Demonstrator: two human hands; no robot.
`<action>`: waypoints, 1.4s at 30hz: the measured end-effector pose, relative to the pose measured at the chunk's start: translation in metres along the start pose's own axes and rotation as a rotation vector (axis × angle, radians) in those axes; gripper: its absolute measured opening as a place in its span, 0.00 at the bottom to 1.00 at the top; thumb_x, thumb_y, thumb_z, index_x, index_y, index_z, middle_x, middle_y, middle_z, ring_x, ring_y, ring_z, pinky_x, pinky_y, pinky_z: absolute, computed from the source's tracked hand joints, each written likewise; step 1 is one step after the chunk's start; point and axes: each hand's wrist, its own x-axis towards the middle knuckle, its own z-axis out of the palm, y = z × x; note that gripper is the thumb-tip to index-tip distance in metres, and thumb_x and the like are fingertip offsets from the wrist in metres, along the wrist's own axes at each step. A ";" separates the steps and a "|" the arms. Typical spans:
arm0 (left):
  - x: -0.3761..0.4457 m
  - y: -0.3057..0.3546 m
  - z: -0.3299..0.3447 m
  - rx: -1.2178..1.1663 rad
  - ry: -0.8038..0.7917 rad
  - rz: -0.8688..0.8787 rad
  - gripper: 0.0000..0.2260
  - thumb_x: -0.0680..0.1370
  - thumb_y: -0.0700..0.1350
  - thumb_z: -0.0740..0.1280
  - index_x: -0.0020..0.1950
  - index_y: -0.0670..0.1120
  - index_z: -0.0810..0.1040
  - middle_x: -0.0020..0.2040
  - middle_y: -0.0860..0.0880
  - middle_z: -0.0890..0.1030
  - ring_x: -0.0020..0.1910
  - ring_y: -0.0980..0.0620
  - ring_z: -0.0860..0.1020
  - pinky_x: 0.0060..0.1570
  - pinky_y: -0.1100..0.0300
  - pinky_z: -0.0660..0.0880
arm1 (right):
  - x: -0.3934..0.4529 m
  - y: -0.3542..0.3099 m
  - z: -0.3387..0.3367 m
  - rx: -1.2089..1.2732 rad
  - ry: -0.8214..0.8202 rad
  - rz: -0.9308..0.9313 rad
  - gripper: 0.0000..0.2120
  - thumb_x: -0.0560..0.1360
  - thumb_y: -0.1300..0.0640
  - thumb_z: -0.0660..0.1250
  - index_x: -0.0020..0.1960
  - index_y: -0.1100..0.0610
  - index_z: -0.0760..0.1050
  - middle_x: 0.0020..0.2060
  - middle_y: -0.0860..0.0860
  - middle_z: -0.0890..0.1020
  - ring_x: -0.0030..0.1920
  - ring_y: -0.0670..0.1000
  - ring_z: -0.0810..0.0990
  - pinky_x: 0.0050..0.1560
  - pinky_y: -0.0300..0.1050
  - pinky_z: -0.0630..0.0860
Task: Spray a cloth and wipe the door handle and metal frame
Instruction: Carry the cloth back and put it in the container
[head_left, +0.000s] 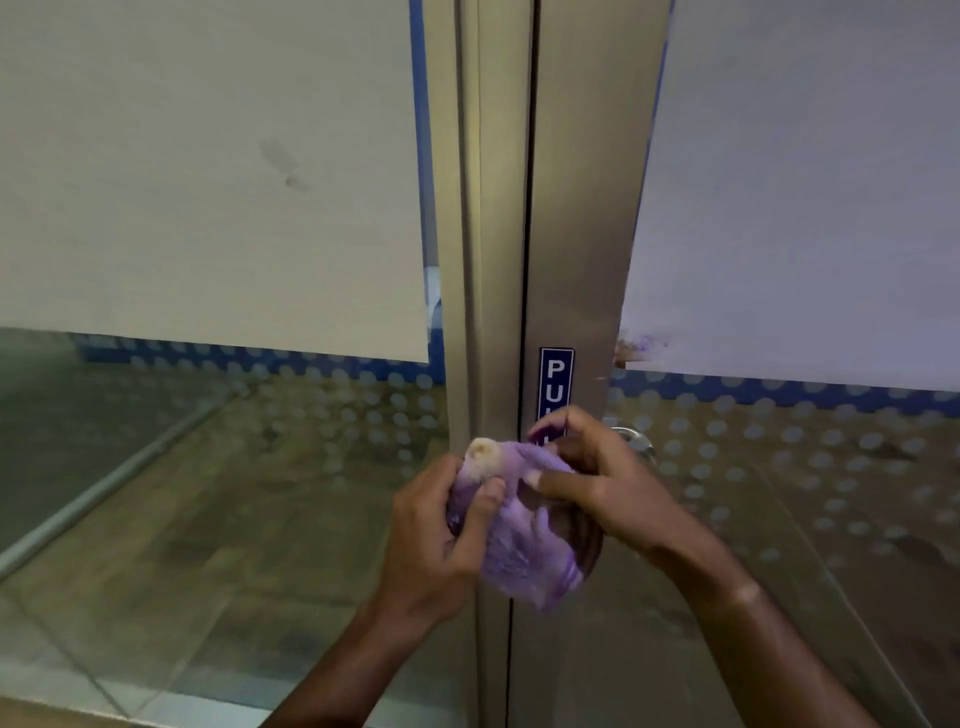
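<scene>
A bunched purple cloth (524, 540) with a pale patch at its top is held between both hands in front of the metal door frame (571, 234). My left hand (441, 540) grips its left side, thumb pressed on the fabric. My right hand (597, 478) pinches its upper right part. Just behind my right hand, a round metal door handle (636, 441) shows on the glass door, mostly hidden. No spray bottle is in view.
A blue PULL sign (556, 379) sits on the frame above my hands. White paper sheets (208, 182) cover the upper glass on both sides. The lower glass (779, 493) carries a frosted dot pattern. A dark vertical gap (527, 234) separates the door from the left frame.
</scene>
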 end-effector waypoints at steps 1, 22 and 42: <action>-0.004 0.001 -0.003 -0.001 0.032 -0.041 0.11 0.79 0.54 0.63 0.38 0.52 0.71 0.32 0.55 0.72 0.31 0.58 0.71 0.32 0.68 0.66 | -0.002 0.002 0.001 0.047 0.031 -0.025 0.15 0.71 0.53 0.71 0.56 0.49 0.75 0.47 0.52 0.85 0.47 0.51 0.84 0.47 0.45 0.82; -0.116 0.033 -0.138 0.301 0.573 -0.379 0.21 0.78 0.59 0.61 0.35 0.45 0.71 0.28 0.54 0.67 0.29 0.59 0.65 0.29 0.63 0.64 | -0.019 -0.011 0.152 0.531 -0.330 0.065 0.14 0.65 0.62 0.78 0.51 0.61 0.85 0.48 0.60 0.86 0.47 0.53 0.85 0.47 0.41 0.80; -0.283 0.153 -0.300 0.420 0.945 -0.559 0.20 0.78 0.58 0.64 0.35 0.44 0.72 0.29 0.51 0.70 0.30 0.57 0.67 0.30 0.56 0.68 | -0.174 -0.096 0.350 0.654 -0.625 0.080 0.11 0.72 0.57 0.74 0.52 0.61 0.82 0.48 0.60 0.86 0.49 0.54 0.85 0.48 0.46 0.82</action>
